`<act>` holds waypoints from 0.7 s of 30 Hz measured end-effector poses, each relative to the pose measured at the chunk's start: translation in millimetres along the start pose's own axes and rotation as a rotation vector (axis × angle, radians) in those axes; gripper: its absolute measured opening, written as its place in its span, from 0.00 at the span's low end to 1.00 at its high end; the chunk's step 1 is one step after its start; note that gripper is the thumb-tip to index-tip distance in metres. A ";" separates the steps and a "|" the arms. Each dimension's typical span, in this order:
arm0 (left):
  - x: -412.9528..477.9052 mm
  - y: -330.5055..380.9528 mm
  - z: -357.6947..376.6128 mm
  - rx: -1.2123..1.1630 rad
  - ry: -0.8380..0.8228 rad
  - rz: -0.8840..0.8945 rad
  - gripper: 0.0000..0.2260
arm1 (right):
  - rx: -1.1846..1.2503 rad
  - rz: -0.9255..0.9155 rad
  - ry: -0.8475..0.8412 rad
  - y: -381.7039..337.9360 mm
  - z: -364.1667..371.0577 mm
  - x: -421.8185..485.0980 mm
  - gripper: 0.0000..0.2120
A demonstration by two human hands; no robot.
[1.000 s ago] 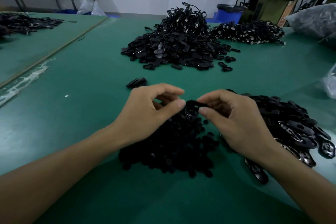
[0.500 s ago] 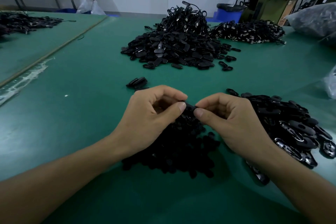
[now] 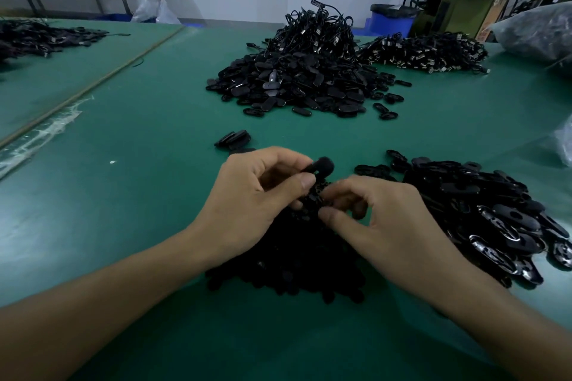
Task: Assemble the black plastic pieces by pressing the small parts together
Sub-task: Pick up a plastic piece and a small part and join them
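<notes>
Left hand has thumb and forefinger pinched on a black oval piece, held just above the near pile on the counter. Right hand is curled, thumb and fingertip close together at the top of that pile. It's probably fishing for a small part, but it's black on black, so I can't tell if it's got one. Tip imo: steady the oval, line the small part up square, then squeeze straight, not at an angle. Another pile sits further right.
</notes>
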State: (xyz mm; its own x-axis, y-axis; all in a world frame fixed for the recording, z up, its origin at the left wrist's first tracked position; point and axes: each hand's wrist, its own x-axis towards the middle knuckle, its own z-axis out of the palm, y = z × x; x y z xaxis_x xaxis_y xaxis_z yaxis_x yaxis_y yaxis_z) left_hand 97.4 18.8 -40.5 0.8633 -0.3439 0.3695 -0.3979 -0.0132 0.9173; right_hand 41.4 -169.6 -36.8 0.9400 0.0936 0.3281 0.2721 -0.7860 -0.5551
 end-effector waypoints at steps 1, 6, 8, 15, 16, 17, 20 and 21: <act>0.8 -1.0 -0.5 0.003 0.021 -0.004 0.08 | -0.135 -0.001 -0.068 2.2 0.1 0.1 0.10; 2.1 -4.2 -2.2 -0.024 0.036 -0.027 0.12 | -0.138 -0.013 -0.181 4.0 2.6 1.5 0.08; 2.3 -4.2 -1.6 -0.017 0.027 -0.021 0.14 | -0.101 -0.019 -0.146 3.5 3.8 0.9 0.05; 3.4 -7.8 -4.8 0.021 0.047 -0.025 0.13 | -0.029 -0.018 -0.068 7.7 5.3 -0.4 0.05; 3.2 -8.5 -5.4 0.031 0.045 -0.026 0.13 | -0.014 -0.025 -0.049 7.2 5.2 -0.5 0.06; 3.2 -9.1 -6.0 0.042 0.042 -0.026 0.12 | 0.003 -0.034 -0.027 6.5 5.0 -0.5 0.06; 3.3 -11.0 -8.1 0.071 0.036 -0.021 0.11 | 0.105 -0.053 0.023 5.3 4.2 -0.8 0.06; 3.5 -11.5 -8.1 0.075 0.038 -0.020 0.11 | 0.137 -0.049 0.025 5.3 4.1 -1.1 0.06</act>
State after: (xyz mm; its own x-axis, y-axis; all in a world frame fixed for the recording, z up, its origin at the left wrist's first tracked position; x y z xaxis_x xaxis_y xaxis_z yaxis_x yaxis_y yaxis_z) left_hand 107.6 25.3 -48.6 0.8819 -0.3067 0.3580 -0.4013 -0.0901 0.9115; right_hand 42.7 -171.3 -43.2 0.9201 0.1132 0.3750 0.3444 -0.6901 -0.6366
